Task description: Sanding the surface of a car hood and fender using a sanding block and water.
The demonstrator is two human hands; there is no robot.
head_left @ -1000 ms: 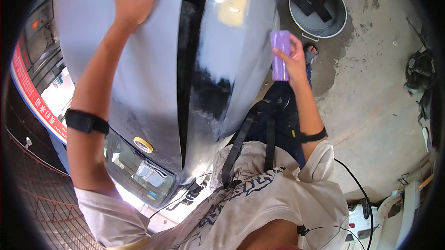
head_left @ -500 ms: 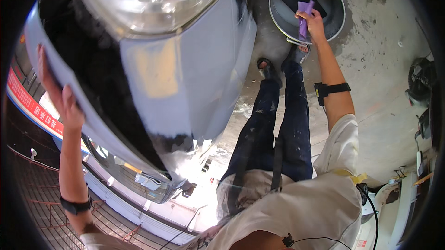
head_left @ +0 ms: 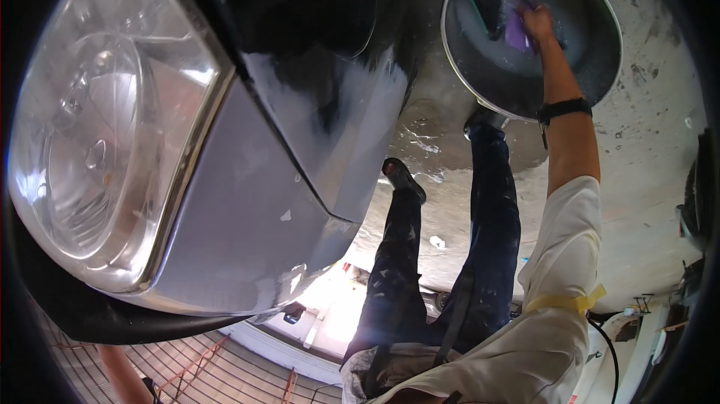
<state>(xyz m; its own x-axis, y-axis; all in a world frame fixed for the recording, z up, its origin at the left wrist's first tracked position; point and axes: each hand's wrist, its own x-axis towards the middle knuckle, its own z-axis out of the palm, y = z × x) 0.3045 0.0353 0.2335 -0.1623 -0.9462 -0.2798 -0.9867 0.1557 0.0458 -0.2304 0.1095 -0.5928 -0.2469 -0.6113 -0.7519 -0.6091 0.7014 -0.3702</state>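
Note:
My right hand is down inside a large round bucket at the far right, closed on a purple folded sheet that looks like sandpaper. Cloudy water surrounds the sheet, with bubbles near it. Beside it, a dark flat pad with a green edge lies in the bucket. At the lower left only my left forearm shows; the hand is hidden behind the car's dark lower edge. A grey-primed car panel with small pale chips fills the left middle, against a clear headlight.
A glossy black car panel adjoins the grey one. Wet concrete floor surrounds the bucket and my feet. A brown slatted surface with reddish bars lies at the lower left. Dark equipment stands at the right edge.
My right hand has lowered the purple sheet from above the bucket into the water. My left hand has gone out of sight from the panel's edge. The view has shifted closer to the headlight.

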